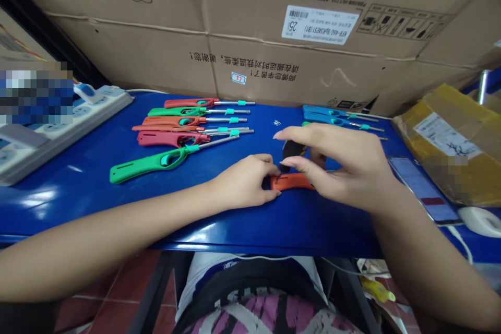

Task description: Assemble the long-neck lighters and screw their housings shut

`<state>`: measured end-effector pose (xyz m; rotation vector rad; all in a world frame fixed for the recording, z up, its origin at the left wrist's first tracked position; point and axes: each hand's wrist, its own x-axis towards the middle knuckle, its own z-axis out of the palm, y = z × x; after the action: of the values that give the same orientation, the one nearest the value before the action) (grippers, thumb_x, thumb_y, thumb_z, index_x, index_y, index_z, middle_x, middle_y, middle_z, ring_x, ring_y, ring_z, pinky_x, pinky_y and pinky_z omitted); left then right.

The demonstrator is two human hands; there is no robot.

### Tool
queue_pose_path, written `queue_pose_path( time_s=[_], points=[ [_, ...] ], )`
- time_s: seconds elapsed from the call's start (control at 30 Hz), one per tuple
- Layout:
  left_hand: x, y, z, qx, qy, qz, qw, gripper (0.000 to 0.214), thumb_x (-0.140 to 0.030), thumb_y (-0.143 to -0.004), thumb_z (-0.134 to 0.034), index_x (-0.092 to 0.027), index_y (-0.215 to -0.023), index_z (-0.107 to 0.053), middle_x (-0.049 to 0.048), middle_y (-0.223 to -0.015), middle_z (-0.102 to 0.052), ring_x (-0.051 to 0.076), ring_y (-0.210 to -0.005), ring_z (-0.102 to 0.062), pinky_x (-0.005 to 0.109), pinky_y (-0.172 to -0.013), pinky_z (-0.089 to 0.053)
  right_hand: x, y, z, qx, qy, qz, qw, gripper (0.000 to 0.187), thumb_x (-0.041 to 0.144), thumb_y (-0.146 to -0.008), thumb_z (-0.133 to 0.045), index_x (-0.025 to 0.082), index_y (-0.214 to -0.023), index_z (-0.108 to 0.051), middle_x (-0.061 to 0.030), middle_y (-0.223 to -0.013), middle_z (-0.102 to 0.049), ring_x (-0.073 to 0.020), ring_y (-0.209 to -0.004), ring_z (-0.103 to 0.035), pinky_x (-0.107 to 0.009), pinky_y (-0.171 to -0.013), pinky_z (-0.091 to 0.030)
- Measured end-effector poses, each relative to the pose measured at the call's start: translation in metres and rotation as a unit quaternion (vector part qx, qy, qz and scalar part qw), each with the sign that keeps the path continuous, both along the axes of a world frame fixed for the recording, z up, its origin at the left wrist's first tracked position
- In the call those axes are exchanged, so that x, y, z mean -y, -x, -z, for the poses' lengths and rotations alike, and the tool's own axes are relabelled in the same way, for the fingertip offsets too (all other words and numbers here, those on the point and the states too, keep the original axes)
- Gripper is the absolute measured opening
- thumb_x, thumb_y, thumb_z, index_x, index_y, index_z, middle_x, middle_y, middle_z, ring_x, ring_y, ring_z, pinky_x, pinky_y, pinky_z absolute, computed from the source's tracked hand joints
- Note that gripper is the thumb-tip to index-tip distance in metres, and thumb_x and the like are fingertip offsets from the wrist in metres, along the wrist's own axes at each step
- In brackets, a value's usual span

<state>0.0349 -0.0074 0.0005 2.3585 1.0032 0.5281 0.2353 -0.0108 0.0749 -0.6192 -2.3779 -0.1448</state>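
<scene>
My left hand (250, 182) pinches the handle end of an orange long-necked lighter (293, 181) and presses it against the blue table. Between the thumb and fingers of my right hand (340, 159) is a short screwdriver (293, 154) with a black handle, tilted, its thin shaft reaching down to the lighter's end by my left fingertips. My right hand covers the far part of this lighter. To the left lie several more lighters, among them a green one (148, 164) and a red one (172, 139), their metal necks pointing right. Blue lighters (324, 113) lie behind my right hand.
A large cardboard box (242, 26) stands along the back of the blue table (219, 229). At the left edge is a white power strip (66, 130). On the right are a phone (422, 190), a taped parcel (454, 141) and a white charger (479, 221) with a cable.
</scene>
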Motion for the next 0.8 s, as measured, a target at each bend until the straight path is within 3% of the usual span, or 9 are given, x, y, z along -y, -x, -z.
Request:
queue_pose_path(
  time_s=[0.1,0.17,0.27,0.33,0.43,0.5,0.6,0.7,0.8],
  points=[
    [-0.002,0.002,0.006,0.019,-0.013,0.002,1.0,0.023,-0.025,-0.082,-0.074,-0.016,-0.102,-0.074,0.0068,-0.097,-0.066,0.023,-0.088,-0.066,0.036,-0.081,-0.055,-0.002,-0.001,0.005,-0.022,-0.042,0.03,0.998,0.02,0.032,-0.093,-0.07,0.019,-0.108,-0.069,-0.0028,-0.091,-0.077,-0.0161,-0.081,-0.074,-0.025,-0.072,-0.058],
    [-0.002,0.004,0.008,0.018,-0.018,0.011,1.0,0.024,-0.027,-0.084,-0.073,-0.015,-0.105,-0.074,0.0076,-0.098,-0.066,0.023,-0.091,-0.066,0.037,-0.084,-0.055,-0.002,-0.003,0.007,-0.016,-0.037,0.019,0.999,0.025,0.03,-0.097,-0.062,0.018,-0.118,-0.067,-0.0063,-0.102,-0.078,-0.0184,-0.093,-0.075,-0.026,-0.077,-0.058],
    [-0.002,0.005,0.009,0.018,-0.015,0.025,0.999,0.025,-0.028,-0.086,-0.071,-0.015,-0.108,-0.074,0.0088,-0.102,-0.066,0.024,-0.097,-0.065,0.038,-0.089,-0.054,-0.003,-0.003,0.01,-0.026,0.032,-0.057,0.998,0.038,0.021,-0.102,-0.044,0.014,-0.138,-0.055,-0.0112,-0.121,-0.073,-0.0202,-0.11,-0.07,-0.032,-0.087,-0.058],
    [-0.003,0.005,0.009,0.016,-0.018,0.027,0.999,0.026,-0.027,-0.087,-0.071,-0.015,-0.11,-0.073,0.0087,-0.102,-0.066,0.025,-0.098,-0.065,0.038,-0.09,-0.054,-0.004,-0.002,0.013,-0.054,0.051,-0.077,0.994,0.036,0.021,-0.102,-0.046,0.016,-0.135,-0.058,-0.0086,-0.111,-0.075,-0.0185,-0.1,-0.072,-0.031,-0.083,-0.059],
    [-0.003,0.005,0.011,0.015,-0.031,0.038,0.999,0.028,-0.026,-0.087,-0.07,-0.015,-0.113,-0.072,0.0077,-0.101,-0.065,0.024,-0.098,-0.063,0.038,-0.091,-0.053,-0.006,0.0,0.017,-0.079,-0.025,-0.01,0.996,0.019,0.028,-0.096,-0.064,0.02,-0.112,-0.069,-0.003,-0.088,-0.076,-0.0162,-0.075,-0.071,-0.027,-0.067,-0.057],
    [-0.003,0.005,0.013,0.018,-0.045,0.04,0.998,0.025,-0.026,-0.087,-0.07,-0.015,-0.11,-0.071,0.0068,-0.098,-0.063,0.023,-0.096,-0.063,0.037,-0.09,-0.053,-0.006,-0.002,0.018,-0.088,-0.062,0.012,0.994,0.016,0.032,-0.096,-0.064,0.02,-0.104,-0.071,-0.0033,-0.087,-0.077,-0.0155,-0.071,-0.072,-0.026,-0.064,-0.056],
    [-0.002,0.005,0.016,0.037,-0.054,0.034,0.997,0.021,-0.026,-0.085,-0.071,-0.014,-0.103,-0.07,0.0058,-0.095,-0.062,0.022,-0.091,-0.061,0.035,-0.085,-0.053,-0.005,-0.009,0.016,-0.101,0.007,-0.038,0.994,0.031,0.027,-0.104,-0.041,0.017,-0.112,-0.069,-0.0061,-0.1,-0.079,-0.0165,-0.086,-0.075,-0.027,-0.073,-0.058],
    [-0.003,0.005,0.019,0.066,-0.046,0.034,0.996,0.023,-0.025,-0.084,-0.072,-0.013,-0.104,-0.07,0.0061,-0.096,-0.062,0.021,-0.091,-0.062,0.035,-0.085,-0.053,-0.005,-0.011,0.014,-0.082,0.095,-0.091,0.988,0.035,0.022,-0.102,-0.04,0.018,-0.128,-0.063,-0.007,-0.11,-0.077,-0.0181,-0.097,-0.074,-0.031,-0.084,-0.06],
    [-0.003,0.005,0.021,0.081,-0.038,0.037,0.995,0.026,-0.025,-0.085,-0.071,-0.014,-0.109,-0.07,0.0068,-0.1,-0.063,0.022,-0.094,-0.063,0.037,-0.089,-0.053,-0.007,-0.005,0.017,-0.1,0.036,-0.052,0.993,0.027,0.023,-0.099,-0.055,0.02,-0.124,-0.065,-0.0045,-0.105,-0.078,-0.0154,-0.081,-0.074,-0.027,-0.076,-0.06]
  ],
)
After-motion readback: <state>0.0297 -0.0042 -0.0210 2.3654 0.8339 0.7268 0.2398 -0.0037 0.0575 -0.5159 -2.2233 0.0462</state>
